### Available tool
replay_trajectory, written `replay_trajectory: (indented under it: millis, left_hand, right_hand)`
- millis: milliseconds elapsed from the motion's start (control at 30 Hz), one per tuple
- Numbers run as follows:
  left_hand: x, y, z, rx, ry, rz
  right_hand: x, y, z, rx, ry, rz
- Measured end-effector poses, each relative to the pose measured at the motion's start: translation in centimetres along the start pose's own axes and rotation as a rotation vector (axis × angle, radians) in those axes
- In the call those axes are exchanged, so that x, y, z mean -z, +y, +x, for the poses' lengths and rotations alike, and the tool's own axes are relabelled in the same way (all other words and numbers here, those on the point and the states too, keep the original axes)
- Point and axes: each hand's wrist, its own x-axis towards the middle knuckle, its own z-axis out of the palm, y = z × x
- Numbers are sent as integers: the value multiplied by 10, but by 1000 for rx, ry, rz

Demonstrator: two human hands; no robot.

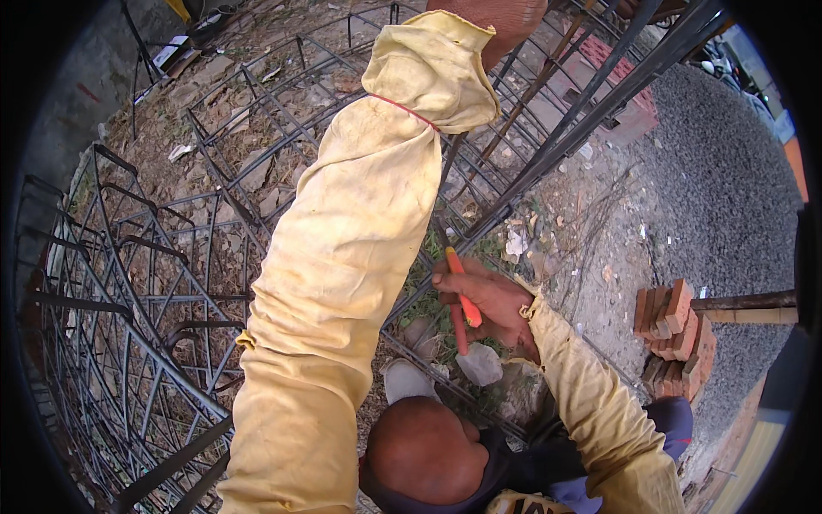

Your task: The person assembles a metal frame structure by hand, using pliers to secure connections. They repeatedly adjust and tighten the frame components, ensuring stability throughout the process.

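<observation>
My right hand [492, 300] is closed on the orange-red handles of a pair of pincers [462, 291]. The two handles are spread, and the dark jaws point up towards crossing steel bars, partly hidden by my left sleeve. My left arm, in a pale yellow sleeve [342, 240], reaches across the middle to the top edge. Only the back of my left hand [512, 30] shows there, beside the bars of a rebar cage [548, 167]; its fingers are out of view. A bare rounded knee [428, 450] and dark blue cloth are below.
More bent rebar cages [154, 283] crowd the left side. Broken bricks [676, 334] are stacked at right, with a wooden pole beside them. Behind them lies a large grey gravel heap [719, 171]. Pinkish-red blocks [612, 77] lie at the top right. Stones and weeds cover the ground.
</observation>
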Motion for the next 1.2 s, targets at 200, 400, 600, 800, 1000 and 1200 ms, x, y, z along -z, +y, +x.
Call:
replay_trajectory:
  millis: [200,400,600,800,1000,1200]
  left_hand:
    - [0,9,-6,143,-44,-19]
    - [2,16,-7,170,-45,108]
    - [-7,7,-3,113,-16,-121]
    - [-11,4,-3,266,9,-187]
    - [-5,9,-8,287,-31,-152]
    - [-10,12,-9,86,38,168]
  right_hand:
    - [-6,-23,-10,-69,-38,-204]
    - [-13,-20,1,16,48,-325]
    - [-20,-43,-7,-105,99,-421]
    - [-14,0,28,208,155,-947]
    - [-18,34,33,302,439,-727]
    - [-7,39,41,306,164,-310]
